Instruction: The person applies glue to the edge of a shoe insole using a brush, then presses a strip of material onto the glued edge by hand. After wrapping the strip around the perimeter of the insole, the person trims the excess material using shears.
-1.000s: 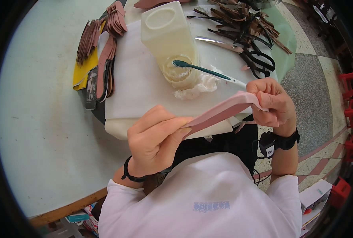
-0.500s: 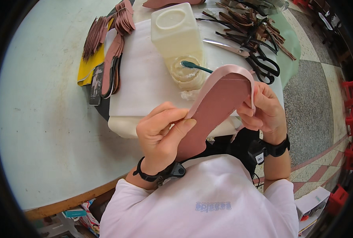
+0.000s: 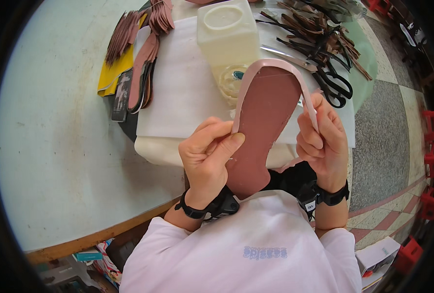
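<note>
Between my hands stands a brownish-pink shoe insole [image 3: 268, 112], its rounded end up and its narrower end near my shirt. A pale pink strip [image 3: 277, 64] runs round the rounded end along its edge. My left hand [image 3: 207, 155] is closed, thumb and forefinger pinching the insole's left edge with the strip there. On the other side my right hand [image 3: 325, 142] is closed on the strip, holding that length out from the insole's right edge. Behind the insole is an open tub of pale paste [image 3: 226, 82], with a teal brush [image 3: 238, 74] in it, mostly hidden.
A translucent jug [image 3: 229, 36] adjoins the tub on white sheeting [image 3: 170, 73]. To the right lie black-handled scissors [image 3: 331, 83] and a heap of leather scraps [image 3: 319, 34]. At left are insole stacks [image 3: 143, 73], a yellow sheet [image 3: 117, 73] and a dark phone-like slab [image 3: 122, 95].
The insole has turned more upright and now hides most of the brush and tub. My right hand has come slightly nearer me, and the strip stands further off the right edge.
</note>
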Demonstrator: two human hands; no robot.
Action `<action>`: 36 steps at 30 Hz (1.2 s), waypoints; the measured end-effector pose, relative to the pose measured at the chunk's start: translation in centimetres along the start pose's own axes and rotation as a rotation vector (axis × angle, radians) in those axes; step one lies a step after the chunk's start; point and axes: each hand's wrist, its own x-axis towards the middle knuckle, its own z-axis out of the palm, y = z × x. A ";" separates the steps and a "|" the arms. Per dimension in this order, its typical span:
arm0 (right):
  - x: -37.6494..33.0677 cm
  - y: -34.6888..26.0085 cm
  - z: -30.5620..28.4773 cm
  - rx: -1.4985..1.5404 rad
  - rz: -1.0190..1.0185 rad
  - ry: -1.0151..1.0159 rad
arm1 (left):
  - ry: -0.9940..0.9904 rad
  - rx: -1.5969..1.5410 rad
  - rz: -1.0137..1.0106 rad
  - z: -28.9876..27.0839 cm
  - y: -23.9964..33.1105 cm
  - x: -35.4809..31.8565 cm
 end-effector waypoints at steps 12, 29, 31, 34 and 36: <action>0.8 0.0 -1.0 0.189 0.235 -0.022 | -0.008 -0.026 0.021 -0.5 -0.5 -0.1; 0.9 1.1 -0.6 0.176 0.324 0.059 | 0.068 -0.024 0.055 -0.7 -1.5 -0.4; 0.8 1.2 -0.5 0.216 0.349 0.045 | 0.073 -0.019 0.058 -0.8 -1.9 -0.4; 0.8 1.3 -0.2 0.221 0.336 0.060 | 0.077 -0.020 0.053 -0.6 -1.9 -0.5; 0.7 1.3 -0.1 0.155 0.281 0.119 | 0.078 -0.029 0.044 -0.4 -1.9 -0.5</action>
